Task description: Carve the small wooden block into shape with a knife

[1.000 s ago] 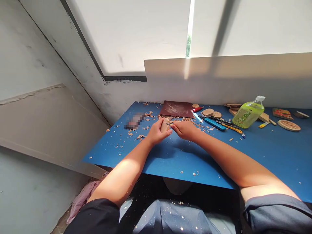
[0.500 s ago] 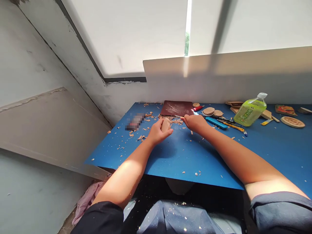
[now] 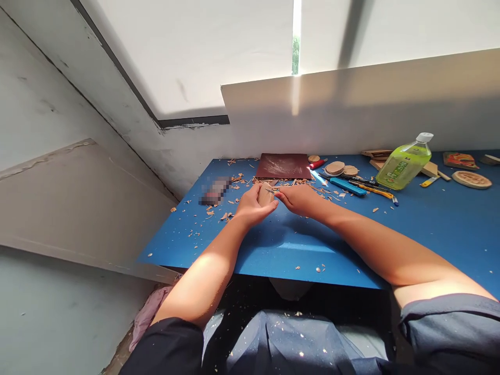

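Observation:
My left hand (image 3: 252,205) is closed around a pale wooden disc (image 3: 266,194), held tilted above the blue table. In my right hand (image 3: 295,198) is a thin carving knife (image 3: 270,191), its handle mostly hidden by the fingers. The blade's tip lies at the face of the disc; whether it cuts in is too small to tell. Behind both hands, curled wood shavings (image 3: 238,180) are scattered near a dark red sheet (image 3: 283,165).
To the right lie a red-handled tool (image 3: 317,164), round wooden pieces (image 3: 335,167), a blue cutter (image 3: 347,186), pens and a yellow knife (image 3: 429,182). A green drink bottle (image 3: 404,165) stands behind them, near a carved wooden disc (image 3: 472,179). The table's front edge (image 3: 312,282) is close to me.
My right hand has moved left with the carving knife, bringing its tip from beyond the disc onto its face. My left hand still holds the disc. The view has tilted slightly.

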Tool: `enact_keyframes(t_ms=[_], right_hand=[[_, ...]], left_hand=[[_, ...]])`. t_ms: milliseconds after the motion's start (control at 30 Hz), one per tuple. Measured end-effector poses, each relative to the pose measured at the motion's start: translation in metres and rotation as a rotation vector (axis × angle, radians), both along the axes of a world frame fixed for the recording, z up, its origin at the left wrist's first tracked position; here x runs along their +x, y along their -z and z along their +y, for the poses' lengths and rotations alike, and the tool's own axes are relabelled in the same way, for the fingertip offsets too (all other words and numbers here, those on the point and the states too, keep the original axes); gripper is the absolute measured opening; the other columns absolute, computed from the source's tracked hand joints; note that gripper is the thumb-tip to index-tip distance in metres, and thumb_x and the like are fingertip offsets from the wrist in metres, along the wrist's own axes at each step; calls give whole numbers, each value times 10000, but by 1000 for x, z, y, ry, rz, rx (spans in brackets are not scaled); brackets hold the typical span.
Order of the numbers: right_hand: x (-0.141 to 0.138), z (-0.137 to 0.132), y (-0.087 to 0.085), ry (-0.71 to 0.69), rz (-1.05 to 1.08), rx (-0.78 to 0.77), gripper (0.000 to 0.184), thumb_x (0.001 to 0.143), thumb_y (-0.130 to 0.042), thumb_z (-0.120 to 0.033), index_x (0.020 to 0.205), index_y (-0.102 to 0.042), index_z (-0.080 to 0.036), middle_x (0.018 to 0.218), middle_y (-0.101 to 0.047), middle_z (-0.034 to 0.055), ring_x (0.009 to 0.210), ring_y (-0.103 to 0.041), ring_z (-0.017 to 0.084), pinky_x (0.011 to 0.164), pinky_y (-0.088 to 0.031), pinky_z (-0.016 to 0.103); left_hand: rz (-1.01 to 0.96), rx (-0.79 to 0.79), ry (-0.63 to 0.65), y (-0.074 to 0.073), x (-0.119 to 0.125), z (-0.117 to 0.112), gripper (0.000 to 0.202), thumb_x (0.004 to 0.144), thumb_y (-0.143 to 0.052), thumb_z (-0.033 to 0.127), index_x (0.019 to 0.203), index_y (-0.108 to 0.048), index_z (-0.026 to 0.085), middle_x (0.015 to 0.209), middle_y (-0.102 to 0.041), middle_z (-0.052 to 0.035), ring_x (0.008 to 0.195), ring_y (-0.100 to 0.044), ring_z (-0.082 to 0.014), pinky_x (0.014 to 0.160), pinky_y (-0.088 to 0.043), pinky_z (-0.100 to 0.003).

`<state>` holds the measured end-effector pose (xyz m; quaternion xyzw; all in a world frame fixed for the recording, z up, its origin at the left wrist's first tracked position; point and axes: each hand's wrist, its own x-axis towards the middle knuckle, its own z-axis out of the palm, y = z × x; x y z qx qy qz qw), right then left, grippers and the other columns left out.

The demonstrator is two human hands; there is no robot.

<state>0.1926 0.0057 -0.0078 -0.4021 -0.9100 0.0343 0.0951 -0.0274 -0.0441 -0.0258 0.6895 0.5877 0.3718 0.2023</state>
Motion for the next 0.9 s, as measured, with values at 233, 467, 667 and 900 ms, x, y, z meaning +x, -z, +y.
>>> enact_keyframes(t_ms=[233, 467, 667, 900], right_hand=[[11, 22, 4, 275, -132, 80, 686, 1169, -192, -600, 1295, -692, -147, 1126, -818, 226, 1007, -795, 344, 844, -489, 385], [13, 19, 7, 41, -7, -6, 680, 1176, -161, -609, 1195, -719, -221, 1164, -826, 138, 1027, -762, 288, 811, -437, 334], [5, 8, 9, -56, 82, -73, 645, 1184, -200, -593, 1181, -728, -223, 1199, -821, 110, 1048, -739, 268, 808, -419, 319], [4, 7, 6, -54, 42, -66, 634, 1182, -210, -598, 1157, -723, -226, 1214, -820, 110, 1061, -745, 276, 806, -425, 323]], left_hand=[[135, -78, -112, -6, 6, 0, 609, 808, -854, 645, 1230, -664, 250, 1154, -778, -120, 961, -725, -325, 792, -524, -403], [172, -43, -113, -6, 5, -3, 619, 825, -838, 652, 1252, -645, 248, 1163, -786, -127, 998, -741, -345, 797, -527, -406], [164, -5, -86, -6, 8, -6, 584, 841, -821, 637, 1241, -647, 247, 1132, -789, -112, 962, -743, -328, 769, -514, -389], [154, 48, -58, -6, 8, -8, 558, 847, -817, 606, 1230, -649, 236, 1104, -783, -107, 940, -738, -306, 766, -510, -365]])
